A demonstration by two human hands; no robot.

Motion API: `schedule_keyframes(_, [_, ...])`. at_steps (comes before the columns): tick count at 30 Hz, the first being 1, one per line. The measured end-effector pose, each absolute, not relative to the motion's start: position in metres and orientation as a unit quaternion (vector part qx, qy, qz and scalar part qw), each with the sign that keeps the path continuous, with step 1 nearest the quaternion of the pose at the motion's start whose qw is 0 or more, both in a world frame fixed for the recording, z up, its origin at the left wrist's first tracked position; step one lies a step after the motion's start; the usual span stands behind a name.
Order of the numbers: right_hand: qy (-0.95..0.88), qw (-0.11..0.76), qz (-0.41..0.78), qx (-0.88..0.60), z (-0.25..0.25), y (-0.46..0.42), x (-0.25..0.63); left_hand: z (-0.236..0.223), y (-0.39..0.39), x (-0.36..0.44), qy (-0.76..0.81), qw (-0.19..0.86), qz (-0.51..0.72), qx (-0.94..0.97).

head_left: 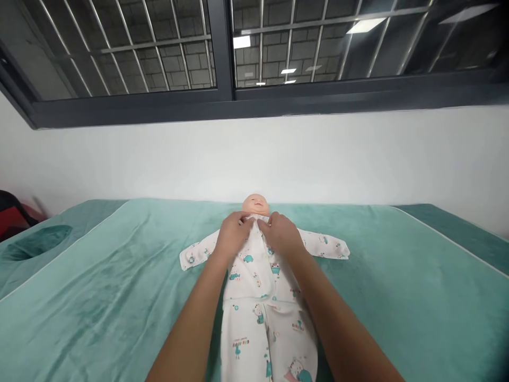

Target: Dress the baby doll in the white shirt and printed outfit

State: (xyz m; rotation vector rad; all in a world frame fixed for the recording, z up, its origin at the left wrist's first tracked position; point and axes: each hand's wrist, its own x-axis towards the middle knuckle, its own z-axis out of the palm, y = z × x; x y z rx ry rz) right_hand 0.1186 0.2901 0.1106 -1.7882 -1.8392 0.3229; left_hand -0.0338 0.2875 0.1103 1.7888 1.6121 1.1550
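A baby doll (pixel 255 203) lies on its back, its head toward the wall. It is dressed in a white top (pixel 254 265) printed with small teal and red figures, sleeves spread to both sides. Matching trousers (pixel 246 339) cover its lower body. Just below the chin, my left hand (pixel 234 233) pinches the top's collar on the left side. My right hand (pixel 281 232) pinches the collar's other side, a short gap away. The front overlap runs down the chest between my forearms. Any fastener at the fingertips is too small to make out.
A green plush cover (pixel 131 276) lies under the doll, with a round hole (pixel 37 241) at the far left. Behind stands a white wall (pixel 254 154) below a dark-framed barred window (pixel 226 101). A red and black object (pixel 14 217) sits at the left edge.
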Motion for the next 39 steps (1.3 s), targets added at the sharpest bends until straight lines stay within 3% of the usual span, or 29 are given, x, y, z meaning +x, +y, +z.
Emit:
schedule_keyframes(3, [-0.704, 0.213, 0.104, -0.669, 0.116, 0.302, 0.113, 0.105, 0.306, -0.024, 0.587, 0.198, 0.386, 0.683])
schedule_keyframes(8, [-0.705, 0.221, 0.099, -0.666, 0.112, 0.309, 0.12, 0.101, 0.308, -0.025, 0.578, 0.204, 0.374, 0.696])
schedule_keyframes(10, [-0.689, 0.26, 0.158, -0.658, 0.11, 0.312, 0.126, 0.103, 0.308, -0.026, 0.58, 0.206, 0.374, 0.694])
schedule_keyframes(13, [-0.619, 0.375, 0.338, -0.602, 0.107, 0.317, 0.131, 0.11, 0.307, -0.023, 0.574, 0.237, 0.417, 0.663])
schedule_keyframes(15, [-0.54, 0.463, 0.467, -0.525, 0.106, 0.318, 0.128, 0.116, 0.304, -0.02, 0.554, 0.309, 0.471, 0.612])
schedule_keyframes(17, [-0.492, 0.52, 0.521, -0.465, 0.104, 0.318, 0.124, 0.123, 0.299, -0.016, 0.526, 0.399, 0.519, 0.543])
schedule_keyframes(21, [-0.524, 0.519, 0.498, -0.456, 0.099, 0.318, 0.117, 0.127, 0.293, -0.009, 0.495, 0.491, 0.552, 0.458])
schedule_keyframes(31, [-0.515, 0.524, 0.521, -0.434, 0.094, 0.322, 0.12, 0.119, 0.299, -0.011, 0.497, 0.468, 0.536, 0.497])
schedule_keyframes(39, [-0.512, 0.53, 0.53, -0.419, 0.097, 0.318, 0.12, 0.116, 0.3, -0.013, 0.456, 0.511, 0.557, 0.47])
